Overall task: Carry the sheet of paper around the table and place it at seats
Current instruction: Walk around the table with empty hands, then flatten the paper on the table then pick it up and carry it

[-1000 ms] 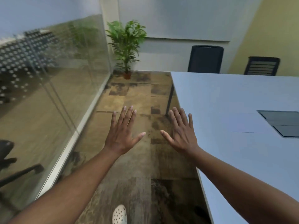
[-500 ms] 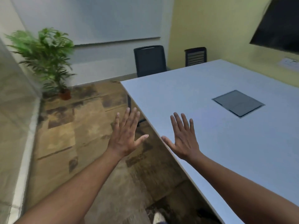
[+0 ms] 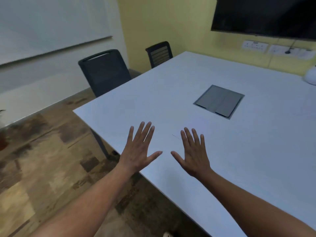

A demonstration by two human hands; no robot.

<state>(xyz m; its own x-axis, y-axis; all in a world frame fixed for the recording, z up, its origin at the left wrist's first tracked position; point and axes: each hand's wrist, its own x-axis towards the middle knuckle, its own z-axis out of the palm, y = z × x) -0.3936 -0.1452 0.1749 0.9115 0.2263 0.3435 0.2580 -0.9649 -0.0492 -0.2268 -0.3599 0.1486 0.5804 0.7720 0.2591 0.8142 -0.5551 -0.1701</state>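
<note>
Fingers (image 3: 142,132) of left hand (image 3: 136,154) and right hand (image 3: 195,158) spread straight and apart over the white table (image 3: 171,100), holding nothing. Contact with table unclear.

Premises: an office meeting room. A large white rectangular table (image 3: 213,151) fills the space, with a grey square cable hatch (image 3: 219,101) set flush in its top. Two black mesh-backed office chairs (image 3: 105,72) (image 3: 159,53) stand along its far side. A large black wall-mounted screen (image 3: 263,16) hangs on the yellow wall above a row of white wall sockets (image 3: 273,47). A white wall board (image 3: 51,23) is mounted opposite. Flooring is patterned brown carpet tile (image 3: 42,159).
</note>
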